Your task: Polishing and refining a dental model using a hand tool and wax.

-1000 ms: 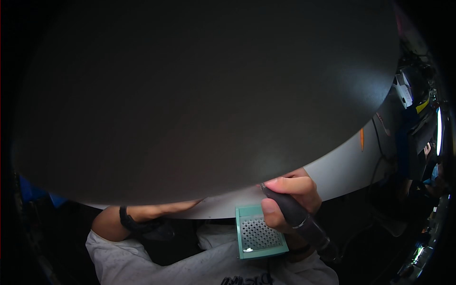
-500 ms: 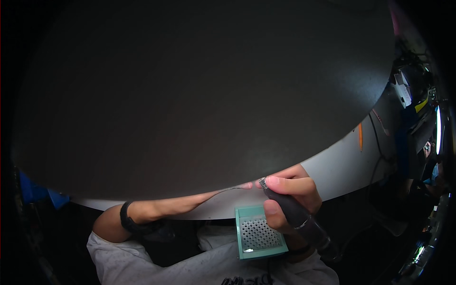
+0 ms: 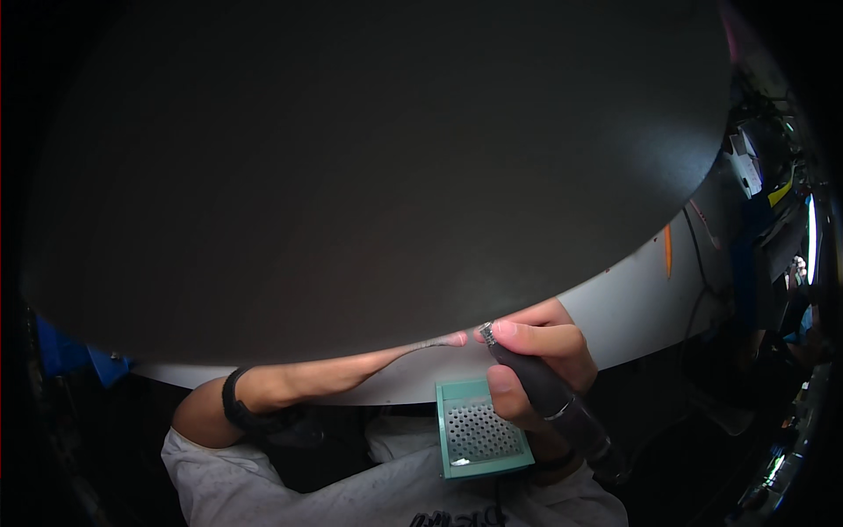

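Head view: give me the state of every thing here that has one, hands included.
Right hand: closed around the dark handheld tool, its tip at the left fingertip.
Left hand: mostly hidden by a large dark shade; one fingertip shows.
Teal perforated box: set in front of the chest, untouched.
Black wristband: on the left wrist.

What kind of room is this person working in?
Probably a workshop bench. The right hand holds a dark pen-shaped power tool, a green perforated box sits below it, and cables and clutter crowd the right side.

A black band circles the wrist behind the left hand (image 3: 443, 341). The forearms are bare. A white, finely speckled short-sleeved shirt (image 3: 263, 483) has dark print on the chest.
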`<state>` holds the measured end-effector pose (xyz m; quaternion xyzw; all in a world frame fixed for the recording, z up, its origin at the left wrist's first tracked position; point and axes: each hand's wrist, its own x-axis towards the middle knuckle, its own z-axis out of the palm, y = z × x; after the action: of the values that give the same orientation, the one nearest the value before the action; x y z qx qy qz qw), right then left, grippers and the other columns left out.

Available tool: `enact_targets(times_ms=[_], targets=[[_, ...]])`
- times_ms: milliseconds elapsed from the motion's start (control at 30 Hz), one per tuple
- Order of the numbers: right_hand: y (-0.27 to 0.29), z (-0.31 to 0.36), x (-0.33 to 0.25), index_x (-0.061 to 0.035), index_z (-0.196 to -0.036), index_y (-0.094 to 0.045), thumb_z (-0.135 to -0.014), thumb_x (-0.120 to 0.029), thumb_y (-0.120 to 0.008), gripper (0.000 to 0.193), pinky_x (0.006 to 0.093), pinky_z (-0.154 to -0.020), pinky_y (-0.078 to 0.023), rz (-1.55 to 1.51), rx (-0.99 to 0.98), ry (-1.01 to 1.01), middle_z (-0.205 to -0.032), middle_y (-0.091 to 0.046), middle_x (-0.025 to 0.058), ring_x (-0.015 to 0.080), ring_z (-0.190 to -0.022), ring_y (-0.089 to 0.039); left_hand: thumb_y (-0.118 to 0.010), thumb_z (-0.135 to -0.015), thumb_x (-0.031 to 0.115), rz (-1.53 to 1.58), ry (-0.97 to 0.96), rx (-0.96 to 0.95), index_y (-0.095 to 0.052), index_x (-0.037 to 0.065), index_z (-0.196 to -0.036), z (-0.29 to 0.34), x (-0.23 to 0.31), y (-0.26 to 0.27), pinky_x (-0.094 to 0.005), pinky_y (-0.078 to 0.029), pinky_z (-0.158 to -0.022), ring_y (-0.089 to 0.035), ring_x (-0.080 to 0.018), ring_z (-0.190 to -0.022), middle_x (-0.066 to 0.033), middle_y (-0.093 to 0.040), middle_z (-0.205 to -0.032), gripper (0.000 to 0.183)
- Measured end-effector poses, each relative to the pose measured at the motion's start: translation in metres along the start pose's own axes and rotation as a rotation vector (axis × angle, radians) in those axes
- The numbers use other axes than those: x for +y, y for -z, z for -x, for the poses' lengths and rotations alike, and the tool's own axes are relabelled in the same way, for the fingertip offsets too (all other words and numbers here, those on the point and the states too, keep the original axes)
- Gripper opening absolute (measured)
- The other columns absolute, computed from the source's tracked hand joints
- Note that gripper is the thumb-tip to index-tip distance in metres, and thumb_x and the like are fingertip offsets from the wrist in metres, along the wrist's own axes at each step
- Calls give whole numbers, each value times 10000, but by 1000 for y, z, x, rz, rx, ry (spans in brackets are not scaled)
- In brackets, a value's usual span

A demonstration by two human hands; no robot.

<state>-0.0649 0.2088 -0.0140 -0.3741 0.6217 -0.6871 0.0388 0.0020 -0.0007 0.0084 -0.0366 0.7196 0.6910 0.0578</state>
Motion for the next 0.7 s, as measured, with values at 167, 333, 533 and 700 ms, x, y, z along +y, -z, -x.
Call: enact_targets(times_ms=[167,333,533,700], targets=[[-1,-1,-1,25,-1045,-647,-719,35,-709,332,457,-858,-608,43,-12,-7,-932,-676,205,387,-972,-732,-719,-798,-190,309,-113,73,-624,-94,-1146,-4,-12,-7,-290,-611,-868,-705,-186,-950,-161,-631,-1134,373],[1,0,0,21,-1045,-641,-720,38,-694,330,447,-846,-610,47,-28,1,-936,-673,202,384,-965,-734,-718,-795,-192,310,-98,72,-626,-93,-1144,-3,-14,-6,-291,-610,-872,-703,-181,-951,-163,-630,-1136,374],[2,1,3,17,-1068,-622,-735,21,-692,340,438,-829,-609,36,18,29,-947,-672,201,387,-961,-734,-721,-799,-190,314,-83,76,-622,-92,-1147,-2,-13,-9,-290,-609,-877,-703,-178,-956,-159,-627,-1143,375],[0,0,0,17,-1049,-628,-713,38,-689,342,440,-842,-607,35,17,17,-946,-675,201,384,-968,-734,-715,-808,-190,323,-84,68,-617,-94,-1160,-3,-12,-8,-296,-610,-883,-705,-185,-967,-160,-628,-1149,378]])
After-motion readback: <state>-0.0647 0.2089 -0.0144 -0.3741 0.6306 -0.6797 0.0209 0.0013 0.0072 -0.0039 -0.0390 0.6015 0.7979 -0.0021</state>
